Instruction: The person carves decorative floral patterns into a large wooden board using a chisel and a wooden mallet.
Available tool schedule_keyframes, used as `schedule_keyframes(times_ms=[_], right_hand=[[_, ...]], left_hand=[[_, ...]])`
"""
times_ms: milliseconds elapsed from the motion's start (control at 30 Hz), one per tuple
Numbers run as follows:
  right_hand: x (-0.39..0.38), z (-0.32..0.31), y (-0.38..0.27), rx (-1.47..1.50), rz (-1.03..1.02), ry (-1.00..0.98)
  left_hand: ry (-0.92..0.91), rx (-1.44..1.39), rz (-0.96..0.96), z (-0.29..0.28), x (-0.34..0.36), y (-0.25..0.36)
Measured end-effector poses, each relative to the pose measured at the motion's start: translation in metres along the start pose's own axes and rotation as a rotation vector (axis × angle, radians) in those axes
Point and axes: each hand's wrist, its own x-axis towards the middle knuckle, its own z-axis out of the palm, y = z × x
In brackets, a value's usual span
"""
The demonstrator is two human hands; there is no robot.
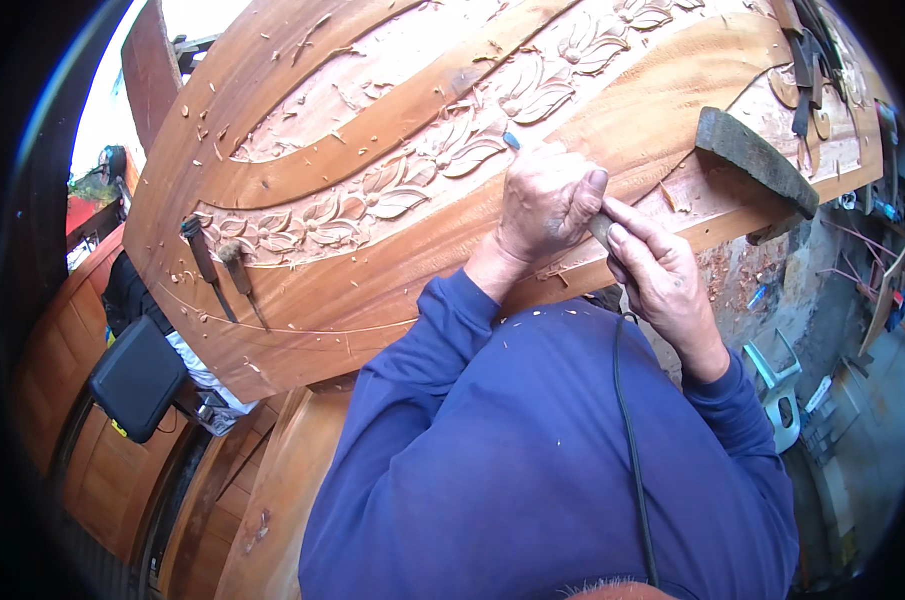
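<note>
A large wooden panel (372,300) lies in front of me, with a band of carved leaves and flowers (397,202) running across it. My left hand (547,200) is closed round the lower part of a carving chisel (601,229) and rests on the panel beside the carved band. The chisel's bluish tip pokes out past my left fist at the leaves; most of its shaft is hidden. At the near edge, my right hand (662,275) grips the handle end with thumb and fingers, close to my left thumb.
Two chisels (234,265) lie on the panel's left part. A worn grey wooden block (757,160) sits at the right, below several dark-handled tools (810,70). Loose shavings (347,97) dot the surface. Beyond are a black case (137,378) and a pale green stool (775,385).
</note>
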Motion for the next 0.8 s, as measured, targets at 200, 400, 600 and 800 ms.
schedule_keyframes(times_ms=[200, 400, 600, 800], right_hand=[[0.016, -0.023, -0.011, -0.124, -0.030, -0.038], [0.014, -0.034, -0.028, -0.454, -0.254, -0.134], [0.021, -0.056, -0.023, -0.100, 0.016, -0.112], [0.029, -0.052, -0.045, -0.026, 0.121, -0.131]], left_hand=[[0.015, -0.010, 0.005, 0.007, 0.006, -0.003], [0.084, 0.118, 0.131, 0.001, 0.008, 0.005], [-0.093, 0.067, 0.066, 0.013, 0.013, 0.000], [-0.075, 0.037, 0.011, 0.014, 0.017, -0.001]])
